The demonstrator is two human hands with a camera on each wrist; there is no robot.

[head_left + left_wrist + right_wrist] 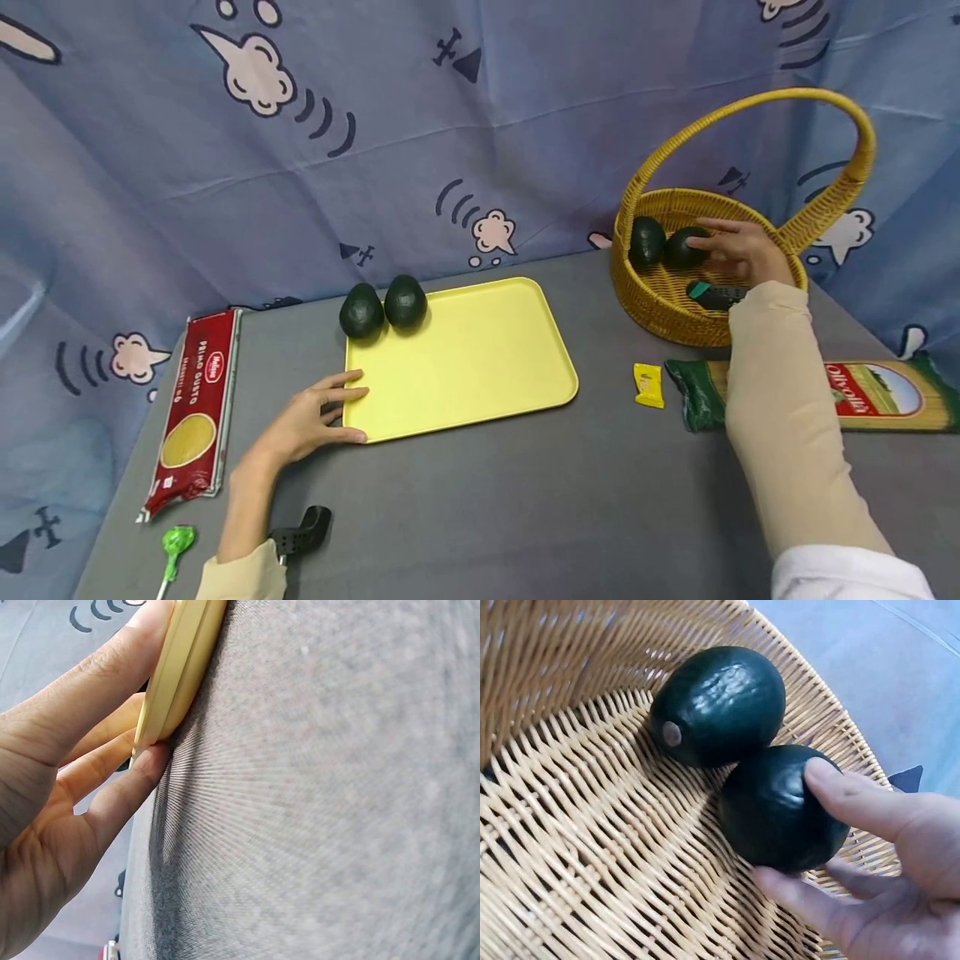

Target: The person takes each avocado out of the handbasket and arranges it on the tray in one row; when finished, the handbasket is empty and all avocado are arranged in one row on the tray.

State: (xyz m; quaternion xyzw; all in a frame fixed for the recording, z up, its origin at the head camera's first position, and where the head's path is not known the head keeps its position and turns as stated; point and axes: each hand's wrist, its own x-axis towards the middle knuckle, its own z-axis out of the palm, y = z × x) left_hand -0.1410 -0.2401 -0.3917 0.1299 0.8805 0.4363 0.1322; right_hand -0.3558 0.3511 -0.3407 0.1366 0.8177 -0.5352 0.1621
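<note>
Avocado [776, 814] is pinched between the thumb and fingers [799, 898] of the right hand [741, 250] inside the wicker basket [666, 323], where its side is touched by another avocado [720, 705]. At the far left corner of the yellow tray [480, 358], two more avocados [406, 302] are set side by side, while the tray's left edge is touched by the left hand [307, 421], its fingers spread. On the grey bench [525, 508], a red spaghetti packet [197, 400] and a green lollipop [178, 540] are placed to the left, and a small yellow sachet [648, 386] and a long packet [877, 392], partly hidden, are laid in front of the basket.
</note>
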